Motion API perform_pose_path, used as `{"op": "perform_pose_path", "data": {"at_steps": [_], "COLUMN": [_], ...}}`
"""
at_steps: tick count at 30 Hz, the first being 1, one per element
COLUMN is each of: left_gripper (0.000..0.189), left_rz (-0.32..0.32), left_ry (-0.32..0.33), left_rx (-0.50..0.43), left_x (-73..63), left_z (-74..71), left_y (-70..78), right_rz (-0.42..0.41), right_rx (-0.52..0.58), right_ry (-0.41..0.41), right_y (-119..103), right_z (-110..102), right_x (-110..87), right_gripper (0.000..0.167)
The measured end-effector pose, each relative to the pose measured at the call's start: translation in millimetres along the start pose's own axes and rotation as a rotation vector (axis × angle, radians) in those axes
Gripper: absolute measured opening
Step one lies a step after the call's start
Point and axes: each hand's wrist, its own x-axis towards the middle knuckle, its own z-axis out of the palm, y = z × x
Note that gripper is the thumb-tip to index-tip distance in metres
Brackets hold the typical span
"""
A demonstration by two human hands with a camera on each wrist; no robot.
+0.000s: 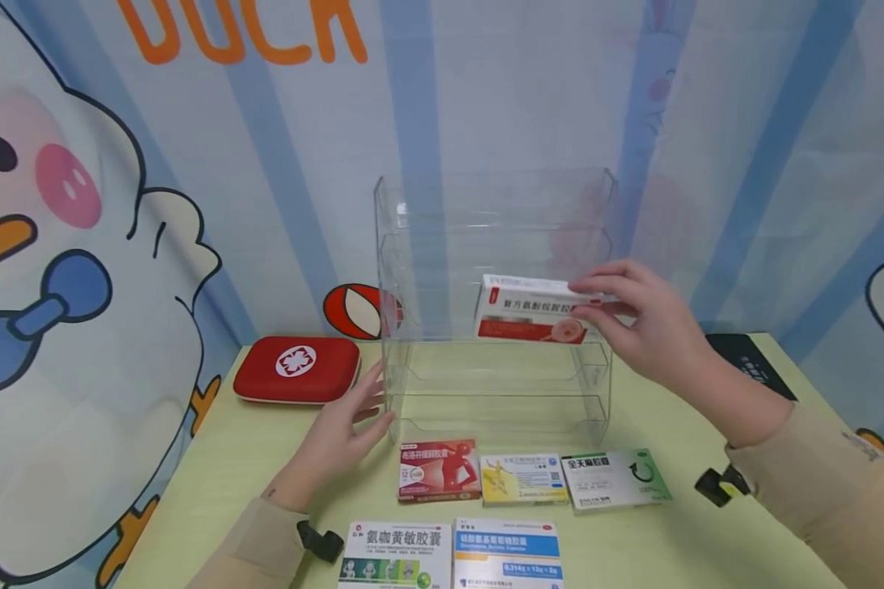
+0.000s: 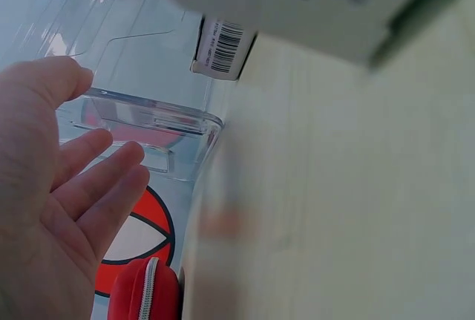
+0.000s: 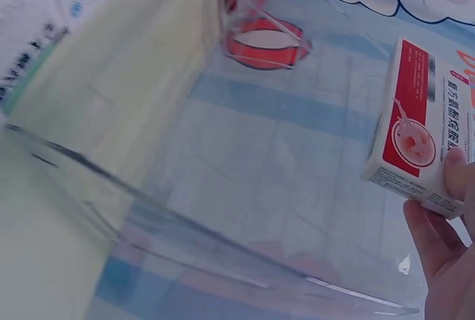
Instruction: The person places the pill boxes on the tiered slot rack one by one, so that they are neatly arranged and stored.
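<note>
My right hand (image 1: 637, 323) pinches one end of a red-and-white medicine box (image 1: 526, 307) between thumb and fingers. The box is raised in front of the middle of a clear acrylic tiered rack (image 1: 501, 202), its printed face toward me. In the right wrist view, the thumb lies on the front of this medicine box (image 3: 427, 116), with fingers underneath. Beside the rack's lower left side is my left hand (image 1: 339, 442), fingers spread and loosely extended. The left wrist view shows the left hand (image 2: 67, 186) holding nothing, its fingertips right at the rack's edge.
Before the rack lie a red box (image 1: 439, 473), a yellow-and-white box (image 1: 525, 479) and a white-and-green box (image 1: 617, 481). Nearer are a green-banded box (image 1: 396, 556) and a blue-and-white box (image 1: 508, 555). A red zip case (image 1: 296, 370) sits left, a black flat box (image 1: 751, 364) right.
</note>
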Motion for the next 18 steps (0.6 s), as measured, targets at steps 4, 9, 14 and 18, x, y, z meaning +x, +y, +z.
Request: {"op": "perform_pose_path", "data": {"at_steps": [4, 9, 14, 18], "left_gripper": [0.092, 0.092, 0.091, 0.091], "left_rz": [-0.015, 0.001, 0.015, 0.016], "left_ry": [0.000, 0.011, 0.015, 0.017], "left_rx": [-0.001, 0.008, 0.011, 0.022], "left_x": [-0.4, -1.2, -1.7, -1.4], "left_z": [0.2, 0.7, 1.6, 1.2], "left_y": [0.3, -0.3, -2.6, -3.9], "right_rz": [-0.017, 0.002, 0.039, 0.066], "right_rx": [0.018, -0.010, 0.005, 0.033], "right_ry": [0.058, 0.111, 0.143, 0.166], "right_y": [-5, -10, -15, -17], "right_z": [3, 9, 19, 30], "right_x": [36.9, 73.0, 101.2, 119.8], "right_gripper": [0.030, 0.027, 0.028, 0.028]}}
